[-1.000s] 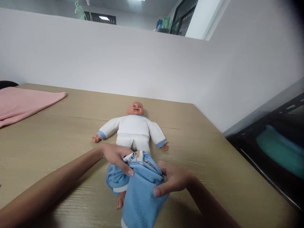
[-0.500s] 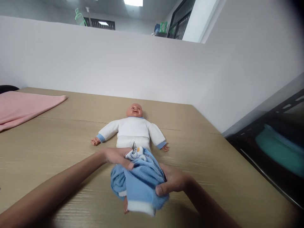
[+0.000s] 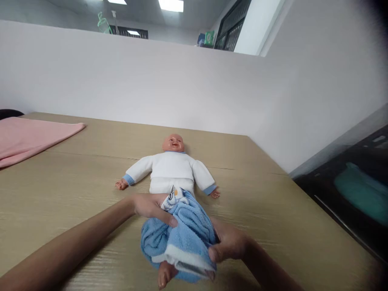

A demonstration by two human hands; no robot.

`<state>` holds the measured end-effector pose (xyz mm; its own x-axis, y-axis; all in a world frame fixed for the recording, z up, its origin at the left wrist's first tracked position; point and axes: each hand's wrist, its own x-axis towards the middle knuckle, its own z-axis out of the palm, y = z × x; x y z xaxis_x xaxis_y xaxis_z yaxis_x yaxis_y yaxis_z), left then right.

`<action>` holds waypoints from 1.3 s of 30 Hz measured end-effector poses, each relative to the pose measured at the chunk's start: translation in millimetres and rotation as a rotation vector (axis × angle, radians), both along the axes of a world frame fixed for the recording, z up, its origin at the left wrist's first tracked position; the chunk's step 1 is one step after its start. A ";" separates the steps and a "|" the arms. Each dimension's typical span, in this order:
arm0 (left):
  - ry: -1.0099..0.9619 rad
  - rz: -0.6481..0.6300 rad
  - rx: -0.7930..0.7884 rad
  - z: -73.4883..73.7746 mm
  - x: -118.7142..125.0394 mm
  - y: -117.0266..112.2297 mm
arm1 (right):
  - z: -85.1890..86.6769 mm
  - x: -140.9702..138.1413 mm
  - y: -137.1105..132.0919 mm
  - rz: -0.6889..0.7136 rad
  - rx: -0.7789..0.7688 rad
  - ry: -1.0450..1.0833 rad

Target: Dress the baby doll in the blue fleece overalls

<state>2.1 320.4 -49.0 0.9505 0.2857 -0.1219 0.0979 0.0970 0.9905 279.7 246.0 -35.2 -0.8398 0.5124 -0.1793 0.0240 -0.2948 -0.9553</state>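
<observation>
A baby doll (image 3: 172, 166) in a white long-sleeved top with blue cuffs lies on its back, head away from me. Bunched around its legs are blue terry trousers (image 3: 194, 226) with a white hem and a cartoon print. My left hand (image 3: 153, 208) grips the upper left of the trousers, thumb on top and fingers hidden. On their right side my right hand (image 3: 227, 240) is closed on the cloth near the hem. One bare doll foot (image 3: 166, 275) sticks out below the hem; the other is mostly covered.
The doll lies on a wooden table (image 3: 91, 173). A pink cloth (image 3: 33, 137) is spread at the far left. Behind the table stands a low white wall (image 3: 136, 81). To the right, beyond the table edge, is a dark rack with a teal item (image 3: 360, 194), blurred.
The blue cloth at the trousers' lower end has been pulled back, so more of the doll's foot shows. My right hand has moved slightly right and down.
</observation>
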 end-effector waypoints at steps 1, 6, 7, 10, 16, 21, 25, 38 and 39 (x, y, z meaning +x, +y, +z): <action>0.006 0.008 0.003 -0.7 0.2 -0.3 | 6.6 -3.6 -1.4 0.023 0.004 0.022; 0.022 0.056 0.024 -0.3 2.4 -0.9 | 14.2 -10.5 -18.6 -0.308 0.201 -0.105; 0.009 0.045 0.014 0.9 3.8 -1.5 | 8.5 -10.2 -23.9 -0.440 0.251 -0.152; -0.033 -0.028 0.004 6.5 9.8 -5.7 | -12.3 -8.9 -41.9 -0.811 0.354 -0.290; 0.025 -0.015 0.003 7.4 10.6 -8.3 | -1.9 -13.0 -73.5 -0.641 0.196 -0.229; 0.050 -0.077 0.051 11.5 6.6 -7.3 | 0.8 -31.3 -81.6 -0.704 0.255 -0.278; 0.019 -0.068 0.101 23.9 11.3 -15.9 | -18.0 -39.9 -84.7 -1.075 0.482 -0.354; 0.114 0.076 0.419 29.0 30.1 -42.9 | -38.8 -49.7 -109.5 -1.213 0.837 -0.658; 0.145 0.111 0.460 29.1 30.8 -44.7 | -45.2 -49.8 -111.9 -1.221 0.853 -0.675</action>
<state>33.0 275.7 -20.0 0.8941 0.4392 -0.0880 0.2515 -0.3298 0.9099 229.9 134.1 -80.4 0.2235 0.9127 0.3421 0.6430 0.1257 -0.7555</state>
